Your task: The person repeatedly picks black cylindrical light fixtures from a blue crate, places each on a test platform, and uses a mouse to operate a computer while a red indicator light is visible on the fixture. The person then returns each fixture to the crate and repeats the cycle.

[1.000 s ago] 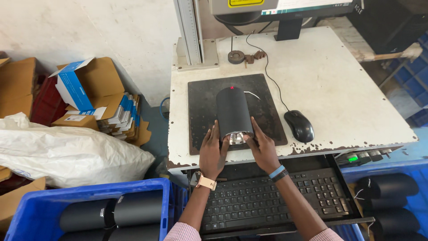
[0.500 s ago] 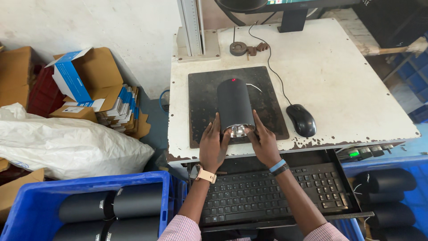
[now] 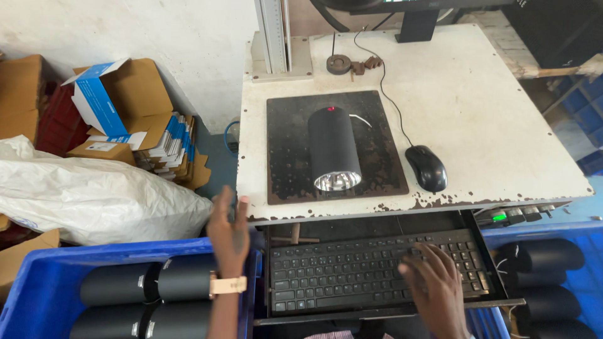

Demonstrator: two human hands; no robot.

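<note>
The black cylinder (image 3: 334,148) lies on its side on the dark plate (image 3: 286,163) in the middle of the white table (image 3: 490,113), its shiny open end facing the near edge. A small red dot of light sits on its far end. Neither hand touches it.

The right hand (image 3: 434,285) rests on the right part of the black keyboard (image 3: 352,270), fingers bent down over the keys and loosely spread, holding nothing. The keyboard sits in a tray pulled out under the table's front edge.

The left hand (image 3: 230,231) hangs in the air just left of the keyboard tray, above the corner of the blue crate (image 3: 38,276). Its fingers are open and a little blurred, gripping nothing. A watch with a pale strap (image 3: 227,285) circles the wrist.

In the blue crate lie more black cylinders (image 3: 147,282), packed side by side. Another blue crate (image 3: 584,276) on the right holds the same kind of pieces.

A black mouse (image 3: 426,167) sits on the table just right of the plate, its cable running back toward the monitor stand (image 3: 414,25). A metal column (image 3: 274,34) rises at the back of the table. To the left on the floor are a big white sack (image 3: 88,194) and open cardboard boxes (image 3: 119,107) with blue-and-white cartons.
</note>
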